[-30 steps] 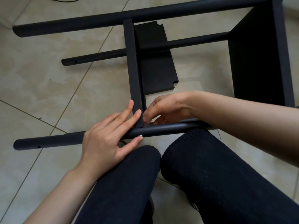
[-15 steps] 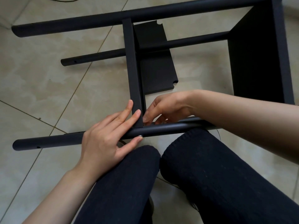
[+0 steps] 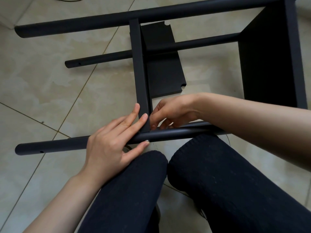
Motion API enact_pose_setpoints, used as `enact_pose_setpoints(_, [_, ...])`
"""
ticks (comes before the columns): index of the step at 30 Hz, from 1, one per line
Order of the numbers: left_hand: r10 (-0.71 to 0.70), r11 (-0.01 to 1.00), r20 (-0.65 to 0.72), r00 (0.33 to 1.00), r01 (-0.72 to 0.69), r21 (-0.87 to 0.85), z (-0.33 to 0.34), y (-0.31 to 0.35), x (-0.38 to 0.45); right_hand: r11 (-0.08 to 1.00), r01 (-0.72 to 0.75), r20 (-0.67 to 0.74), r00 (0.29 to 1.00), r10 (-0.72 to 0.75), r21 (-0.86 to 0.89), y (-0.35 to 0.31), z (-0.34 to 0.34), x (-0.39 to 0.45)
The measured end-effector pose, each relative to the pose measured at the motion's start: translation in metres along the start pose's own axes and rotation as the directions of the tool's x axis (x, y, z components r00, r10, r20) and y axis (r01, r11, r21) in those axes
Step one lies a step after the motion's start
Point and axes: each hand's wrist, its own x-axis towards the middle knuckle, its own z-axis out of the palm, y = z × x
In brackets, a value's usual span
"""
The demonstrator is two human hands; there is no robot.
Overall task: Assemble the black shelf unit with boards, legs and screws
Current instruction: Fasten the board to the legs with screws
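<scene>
The black shelf unit lies on its side on the tiled floor. Its near leg (image 3: 50,146) runs across in front of my knees. The middle board (image 3: 139,73) stands on edge between this leg and the far leg (image 3: 101,19). My left hand (image 3: 109,145) rests on the joint: straight fingers lie on the board's edge, and the thumb touches a silver screw head (image 3: 147,140) in the near leg. My right hand (image 3: 171,111) curls its fingers against the board's right face just above the leg. What is under its fingertips is hidden.
A second black board (image 3: 265,64) closes the frame at the right. Another leg (image 3: 101,58) lies lower, near the floor. A loose black board (image 3: 163,78) lies flat on the tiles inside the frame. My knees (image 3: 134,190) press close to the near leg.
My right hand has shifted very slightly at the joint. My left hand and the shelf parts have stayed where they were.
</scene>
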Motion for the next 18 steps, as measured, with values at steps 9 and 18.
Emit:
enact_pose_setpoints(9, [0.000,1.000,0.009,1.000,0.000,-0.006,-0.001,0.000,0.000,1.000,0.016,-0.034,0.999,-0.017,-0.017,0.006,0.006,0.003])
enact_pose_setpoints(18, [0.022,0.999,0.015,1.000,-0.022,0.044,-0.001,0.001,0.001,0.998,0.058,-0.003,0.998,-0.058,0.002,0.012,0.005,0.006])
